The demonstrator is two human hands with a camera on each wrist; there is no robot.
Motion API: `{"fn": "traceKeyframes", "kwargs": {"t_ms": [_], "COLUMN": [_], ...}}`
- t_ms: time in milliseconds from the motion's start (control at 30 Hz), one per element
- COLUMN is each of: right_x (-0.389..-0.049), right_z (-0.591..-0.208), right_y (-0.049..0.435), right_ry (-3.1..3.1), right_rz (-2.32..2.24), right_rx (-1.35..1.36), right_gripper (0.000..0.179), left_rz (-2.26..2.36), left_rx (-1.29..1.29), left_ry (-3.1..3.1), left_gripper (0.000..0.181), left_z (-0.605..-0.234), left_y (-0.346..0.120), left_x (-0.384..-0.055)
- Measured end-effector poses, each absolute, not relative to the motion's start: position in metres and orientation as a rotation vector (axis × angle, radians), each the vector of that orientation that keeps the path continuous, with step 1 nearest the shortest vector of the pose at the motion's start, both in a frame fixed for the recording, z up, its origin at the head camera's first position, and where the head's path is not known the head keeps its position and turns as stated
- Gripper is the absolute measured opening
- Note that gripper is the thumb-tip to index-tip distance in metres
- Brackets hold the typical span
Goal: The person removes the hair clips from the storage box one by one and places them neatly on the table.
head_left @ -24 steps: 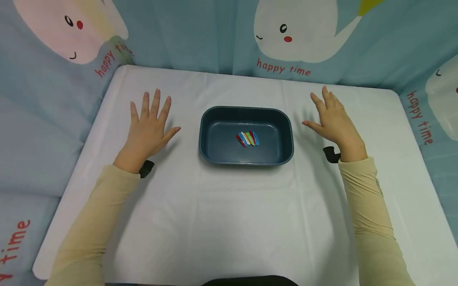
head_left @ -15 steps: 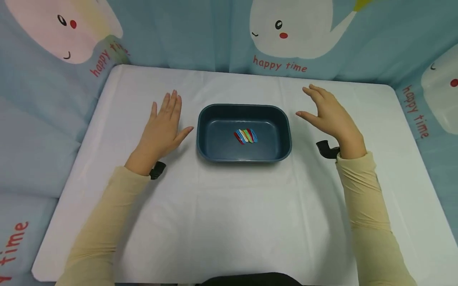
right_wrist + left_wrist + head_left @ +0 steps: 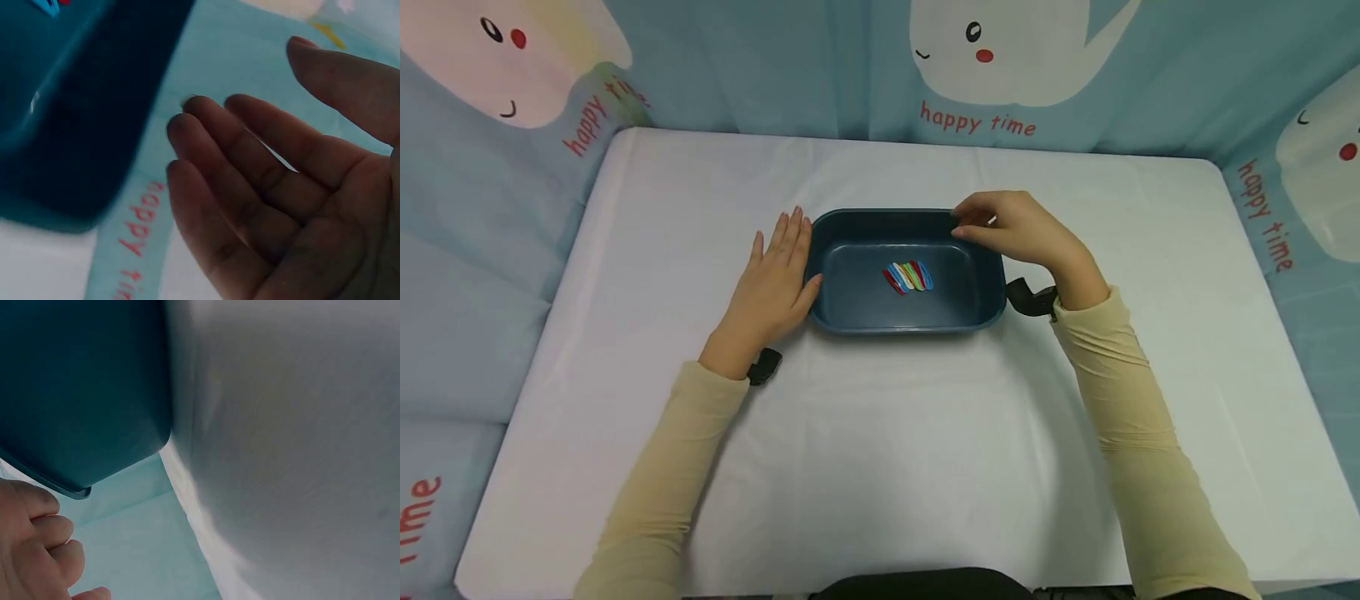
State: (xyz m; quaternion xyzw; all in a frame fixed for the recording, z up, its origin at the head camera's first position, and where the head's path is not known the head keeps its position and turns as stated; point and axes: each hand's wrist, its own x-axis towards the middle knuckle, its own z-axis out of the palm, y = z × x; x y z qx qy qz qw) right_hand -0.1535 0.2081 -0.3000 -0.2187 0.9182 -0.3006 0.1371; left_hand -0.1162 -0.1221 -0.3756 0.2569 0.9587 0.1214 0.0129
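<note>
A dark blue-green rectangular basin [image 3: 902, 323] stands on the white table. Inside it lies a slanted row of several thin coloured strips [image 3: 908, 277], red, blue, white, yellow and green, that look like paper clips. My left hand [image 3: 771, 287] is at the basin's left rim, its fingers straight and thumb tip over the edge. Over the back right corner hovers my right hand [image 3: 1018, 227], fingers loosely bent with a gap to the thumb. The right wrist view shows this right palm [image 3: 300, 206] holding nothing, beside the basin wall [image 3: 94, 156].
White cloth covers the table [image 3: 880, 467], which a blue curtain [image 3: 775, 67] with printed whales encloses at the back and sides. A black wrist-camera mount [image 3: 1030, 297] sticks out near the basin's right side, and another mount [image 3: 765, 367] sits at the left wrist.
Both hands have moved inward from either side to the basin. The left hand's spread fingers have come together; the right hand's fingers have bent. The basin and strips stay on the table.
</note>
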Motion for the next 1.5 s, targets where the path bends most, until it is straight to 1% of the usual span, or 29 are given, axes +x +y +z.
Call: {"fn": "traceKeyframes", "kwargs": {"t_ms": [233, 467, 733, 1000, 1300, 1500], "right_x": [-0.176, -0.190, -0.197, -0.198, -0.197, -0.194], "right_z": [-0.319, -0.342, -0.362, -0.366, -0.366, -0.367], "right_y": [0.188, 0.177, 0.170, 0.164, 0.160, 0.164], "right_ry": [2.408, 2.276, 2.328, 2.348, 2.380, 2.334], "right_rz": [-0.794, -0.734, -0.597, -0.607, -0.577, -0.731], "right_rx": [-0.656, -0.505, -0.387, -0.288, -0.313, -0.205], "right_gripper": [0.033, 0.025, 0.012, 0.014, 0.014, 0.012], "left_rz": [0.466, 0.539, 0.541, 0.569, 0.608, 0.610], "left_rx": [0.789, 0.762, 0.745, 0.766, 0.771, 0.782], "left_ry": [2.996, 2.983, 2.971, 2.978, 2.983, 2.988], "left_gripper": [0.066, 0.064, 0.064, 0.063, 0.063, 0.063], "left_z": [-0.386, -0.390, -0.396, -0.397, -0.396, -0.397], "left_y": [-0.122, -0.120, -0.120, -0.122, -0.122, -0.121], "left_x": [-0.114, -0.112, -0.111, -0.112, -0.113, -0.114]}}
